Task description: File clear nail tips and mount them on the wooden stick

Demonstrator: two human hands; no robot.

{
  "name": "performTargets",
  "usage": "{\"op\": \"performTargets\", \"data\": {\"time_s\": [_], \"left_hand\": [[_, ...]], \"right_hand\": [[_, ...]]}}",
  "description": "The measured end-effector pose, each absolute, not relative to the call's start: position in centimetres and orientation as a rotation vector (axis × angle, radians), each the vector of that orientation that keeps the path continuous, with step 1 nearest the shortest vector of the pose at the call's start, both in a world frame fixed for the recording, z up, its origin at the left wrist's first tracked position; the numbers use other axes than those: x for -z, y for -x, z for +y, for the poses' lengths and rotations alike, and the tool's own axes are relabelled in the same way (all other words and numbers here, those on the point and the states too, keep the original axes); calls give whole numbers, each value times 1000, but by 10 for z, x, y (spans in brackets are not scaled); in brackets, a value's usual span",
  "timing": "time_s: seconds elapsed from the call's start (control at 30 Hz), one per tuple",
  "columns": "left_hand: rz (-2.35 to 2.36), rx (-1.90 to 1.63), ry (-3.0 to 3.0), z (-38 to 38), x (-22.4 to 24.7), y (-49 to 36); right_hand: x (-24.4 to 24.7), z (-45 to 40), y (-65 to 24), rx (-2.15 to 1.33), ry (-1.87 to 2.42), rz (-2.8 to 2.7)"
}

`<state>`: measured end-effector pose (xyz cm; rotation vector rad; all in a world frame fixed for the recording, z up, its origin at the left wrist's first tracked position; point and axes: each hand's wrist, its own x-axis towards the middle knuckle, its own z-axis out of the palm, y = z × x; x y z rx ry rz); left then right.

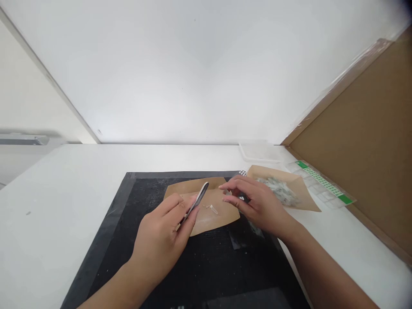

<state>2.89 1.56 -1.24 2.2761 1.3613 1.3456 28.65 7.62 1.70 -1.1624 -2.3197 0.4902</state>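
Observation:
My left hand (pixel 167 229) is closed round a thin dark object with a pale rim (pixel 198 198), held upright and tilted over a brown paper sheet (pixel 206 221). On that sheet lie a small clear tube (pixel 213 209) and several tiny pale bits beside it. My right hand (pixel 254 204) hovers over the sheet's right edge, thumb and fingers curved toward each other. Something small and translucent shows between its fingertips, too indistinct to name. Both hands are above a black mat (pixel 154 274).
Right of my right hand, another brown paper (pixel 305 195) bears a heap of clear, pale pieces (pixel 280 191). Beyond it lie a clear compartment tray with a green strip (pixel 325 184) and a shallow clear tray (pixel 259 152). A cardboard panel (pixel 363 141) stands at the right.

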Motion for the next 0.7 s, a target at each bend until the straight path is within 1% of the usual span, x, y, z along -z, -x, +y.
{"op": "performTargets", "data": {"time_s": [0.17,0.47,0.7], "left_hand": [[1390,-1335,-2281,15,14,-29],[1391,-1352,-2288,16,15,-29],[1382,-1339,-2279,17,14,-29]], "right_hand": [[-13,80,-292,-383,1210,-2325],[-14,84,-304,-273,1430,-2054],[-16,84,-307,-249,1418,-2182]]}}
